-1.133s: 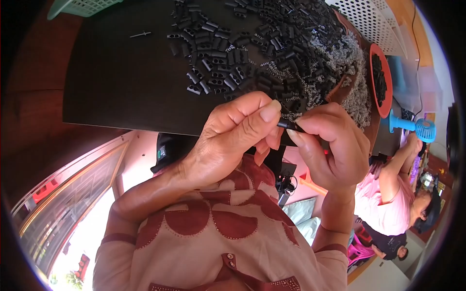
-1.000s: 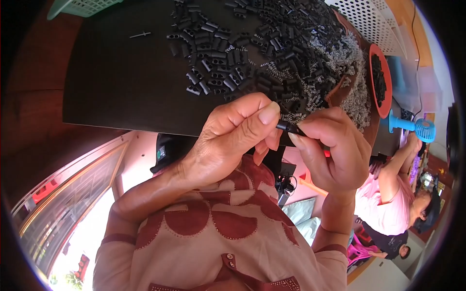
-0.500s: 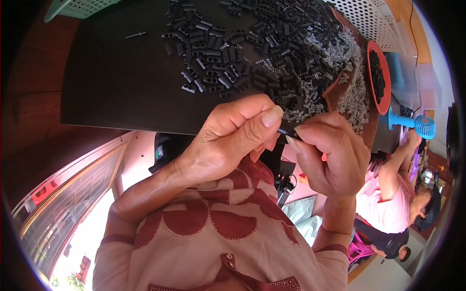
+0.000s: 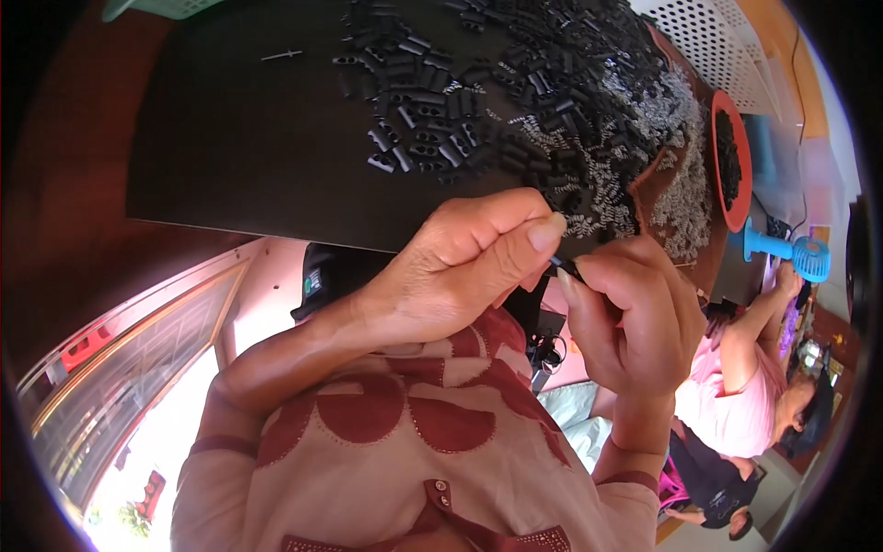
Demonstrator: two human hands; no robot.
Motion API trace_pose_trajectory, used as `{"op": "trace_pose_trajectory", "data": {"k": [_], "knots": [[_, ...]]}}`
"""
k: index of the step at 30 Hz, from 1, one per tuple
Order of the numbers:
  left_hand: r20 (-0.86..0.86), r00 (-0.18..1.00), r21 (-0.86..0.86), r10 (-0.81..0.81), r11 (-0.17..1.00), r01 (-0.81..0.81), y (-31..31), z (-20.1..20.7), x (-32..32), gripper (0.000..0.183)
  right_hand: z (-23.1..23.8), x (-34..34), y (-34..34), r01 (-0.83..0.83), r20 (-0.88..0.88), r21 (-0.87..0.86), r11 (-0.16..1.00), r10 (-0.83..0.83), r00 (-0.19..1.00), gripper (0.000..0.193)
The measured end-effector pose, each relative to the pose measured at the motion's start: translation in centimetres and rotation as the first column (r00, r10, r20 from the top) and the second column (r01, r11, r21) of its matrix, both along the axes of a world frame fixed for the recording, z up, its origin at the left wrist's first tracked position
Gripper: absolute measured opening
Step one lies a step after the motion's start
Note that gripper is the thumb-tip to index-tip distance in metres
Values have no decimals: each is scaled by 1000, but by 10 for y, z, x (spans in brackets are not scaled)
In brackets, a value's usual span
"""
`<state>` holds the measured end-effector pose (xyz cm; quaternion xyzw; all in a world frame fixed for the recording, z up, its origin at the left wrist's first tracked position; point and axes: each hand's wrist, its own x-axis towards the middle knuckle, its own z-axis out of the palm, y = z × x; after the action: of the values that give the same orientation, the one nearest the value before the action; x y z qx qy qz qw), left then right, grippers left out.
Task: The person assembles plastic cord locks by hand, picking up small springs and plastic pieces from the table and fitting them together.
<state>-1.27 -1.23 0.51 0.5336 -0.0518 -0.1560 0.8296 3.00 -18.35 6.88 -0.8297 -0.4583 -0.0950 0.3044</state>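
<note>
Both my hands meet in front of my chest, just off the table's near edge. My left hand (image 4: 487, 258) is closed, its thumb pressed against curled fingers; what lies inside is mostly hidden. My right hand (image 4: 639, 313) pinches a small black plastic piece (image 4: 566, 267) between thumb and forefinger, and the piece's thin end reaches to the left fingertips. Beyond them, black two-holed plastic barrels (image 4: 428, 133) like cord-lock bodies cover the dark table (image 4: 239, 156). Small metal springs (image 4: 579, 224) lie close past the fingertips, with a larger spring heap (image 4: 679, 207) to the right.
An orange-red bowl (image 4: 747, 175) of black parts stands at the right edge, near a blue fan (image 4: 809, 258). Behind is a white perforated basket (image 4: 708, 41). A thin pin (image 4: 281, 55) lies far left. A person in pink (image 4: 731, 386) sits at right.
The table and its parts appear shifted slightly right and down in view. My hands keep the same pinch around the small black piece.
</note>
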Motion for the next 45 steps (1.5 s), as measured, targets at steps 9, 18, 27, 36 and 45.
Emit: {"op": "trace_pose_trajectory", "data": {"k": [9,18,27,36,45], "knots": [[6,1000,-27,28,999,-28,2,-1,-1,34,-6,-5,1,1,-40,74,997,2,999,23],[69,998,-45,8,999,-4,2,-7,-1,34,-4,0,0,-76,51,36,996,74,996,22],[110,994,-209,24,978,0,0,-15,1,35,-2,1,-1,-32,-26,91,995,34,999,23],[68,997,-6,-35,999,35,3,-7,-1,34,4,-1,-1,-33,-3,11,999,33,999,23],[60,996,3,-63,998,63,5,-2,-1,36,14,-17,2,80,-28,-135,988,-85,996,22]]}}
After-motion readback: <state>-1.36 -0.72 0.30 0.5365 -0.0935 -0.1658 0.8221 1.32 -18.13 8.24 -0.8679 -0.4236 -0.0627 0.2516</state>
